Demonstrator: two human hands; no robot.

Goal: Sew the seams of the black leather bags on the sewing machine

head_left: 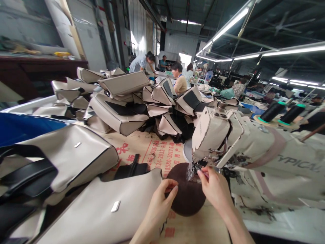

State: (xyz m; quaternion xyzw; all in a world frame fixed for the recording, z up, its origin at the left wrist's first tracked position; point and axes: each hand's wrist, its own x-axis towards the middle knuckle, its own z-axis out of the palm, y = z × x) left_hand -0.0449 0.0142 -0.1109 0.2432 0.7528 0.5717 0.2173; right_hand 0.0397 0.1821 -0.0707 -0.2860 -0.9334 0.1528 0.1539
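Sewing machine (254, 149) head, cream with chipped paint, stands at right of the bench; its needle area (194, 168) sits just above a round dark-brown pad (186, 196) lying on printed cardboard (152, 149).

Hands: right hand (215, 189) is raised to the needle area, thumb and forefinger pinched together at the presser foot, apparently on something very fine (thread, most likely; too thin to see). Left hand (158, 206) rests at the near left edge of the brown pad, thumb and forefinger closed together, other fingers curled; whether it grips anything I cannot tell.

Step in hand, as judged: threading or tending the needle rather than stitching, since no workpiece lies under the foot. Next move would call for a steady fine pinch and a clear sight line to the needle eye, with fingertips kept clear of the needle point.

Writing: raised grey letters "TYPICAL" (297, 162) on the machine arm, last letter running toward the frame edge. Cardboard carries red print, Chinese characters plus digit strings reading roughly "024-2012" and "18580-2017" (partly skewed, not certain).

Surroundings: two black thread cones (281, 112) with green tips stand behind the machine. Beige-and-black bag shells (119, 115) are piled across the bench; one beige panel (101, 210) with a small white tab lies just left of the left hand. Other people work at stations far behind.
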